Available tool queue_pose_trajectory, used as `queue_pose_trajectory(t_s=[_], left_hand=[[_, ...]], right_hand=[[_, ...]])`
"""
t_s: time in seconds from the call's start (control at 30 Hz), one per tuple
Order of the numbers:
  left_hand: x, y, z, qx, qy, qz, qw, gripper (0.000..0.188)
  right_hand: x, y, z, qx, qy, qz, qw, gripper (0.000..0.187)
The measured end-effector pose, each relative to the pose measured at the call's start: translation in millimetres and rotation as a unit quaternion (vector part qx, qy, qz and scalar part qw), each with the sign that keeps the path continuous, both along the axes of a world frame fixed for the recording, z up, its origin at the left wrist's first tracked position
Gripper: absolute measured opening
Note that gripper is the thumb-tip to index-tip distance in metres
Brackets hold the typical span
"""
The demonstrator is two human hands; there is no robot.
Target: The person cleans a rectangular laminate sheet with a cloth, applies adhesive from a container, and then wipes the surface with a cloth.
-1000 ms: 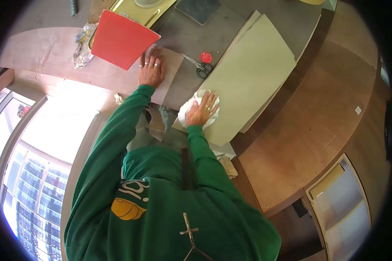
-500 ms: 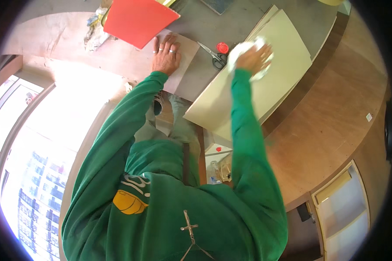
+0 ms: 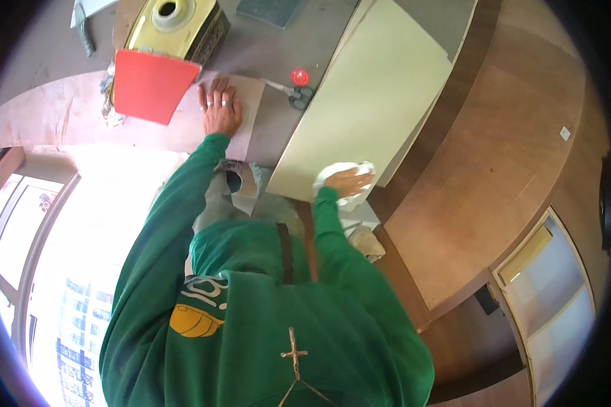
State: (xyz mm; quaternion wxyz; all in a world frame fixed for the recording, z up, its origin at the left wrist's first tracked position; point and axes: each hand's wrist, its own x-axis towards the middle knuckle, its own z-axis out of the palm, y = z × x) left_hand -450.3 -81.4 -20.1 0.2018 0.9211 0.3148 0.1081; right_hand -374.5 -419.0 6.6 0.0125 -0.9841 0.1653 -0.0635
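Note:
My right hand (image 3: 349,182) presses a bunched white cloth (image 3: 329,173) onto the near end of a pale cream-green panel (image 3: 366,88). The fingers lie over the cloth and partly hide it. Under this panel, edges of other sheets show. My left hand (image 3: 222,112) rests palm down on the table, fingers stretched out with rings on them, holding nothing. Just left of it stands a red sheet (image 3: 149,86), leaning against a yellow metal can (image 3: 173,27). Scissors with dark handles (image 3: 300,98) and a small red round cap (image 3: 299,76) lie between my hands, beside the panel.
A crumpled rag (image 3: 110,102) sits by the can. At the far left is a dark-handled tool (image 3: 83,30); a dark flat square (image 3: 270,10) lies at the back. Right of the panel curves a wooden counter (image 3: 482,169). A beige cloth (image 3: 366,244) lies below the panel's near end.
My right hand has swept the white cloth toward me, from the panel's middle to its near end. My left hand stays flat on the table. The view has shifted, showing more of the can.

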Motion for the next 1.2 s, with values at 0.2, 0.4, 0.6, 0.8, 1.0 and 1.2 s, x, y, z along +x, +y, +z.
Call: queue_pose_trajectory(t_s=[0.2, 0.4, 0.6, 0.8, 1.0, 1.2], left_hand=[[-10.1, 0.6, -4.2, 0.009, 0.040, -0.008, 0.999, 0.028], [-4.7, -0.5, -4.9, 0.005, 0.049, -0.001, 0.999, 0.028], [-0.1, -2.8, -9.0, 0.023, 0.062, 0.000, 0.998, 0.029], [-13.7, -8.2, -8.3, 0.016, 0.067, -0.003, 0.998, 0.031], [-5.3, -4.0, -5.5, 0.036, 0.048, -0.007, 0.998, 0.029], [2.9, -7.9, -5.3, 0.041, 0.027, -0.016, 0.999, 0.030]], right_hand=[[2.1, 56.0, 13.6, 0.044, 0.068, 0.192, 0.978, 0.059], [197.7, 95.2, -0.1, 0.044, 0.004, 0.257, 0.965, 0.055], [362.9, 137.3, 8.1, 0.033, -0.031, 0.245, 0.968, 0.054], [188.2, 161.3, 1.1, 0.044, 0.089, 0.393, 0.914, 0.061], [242.8, 185.6, 7.4, 0.075, 0.017, 0.434, 0.898, 0.054], [314.7, 236.6, 1.6, 0.090, -0.036, 0.453, 0.886, 0.054]])
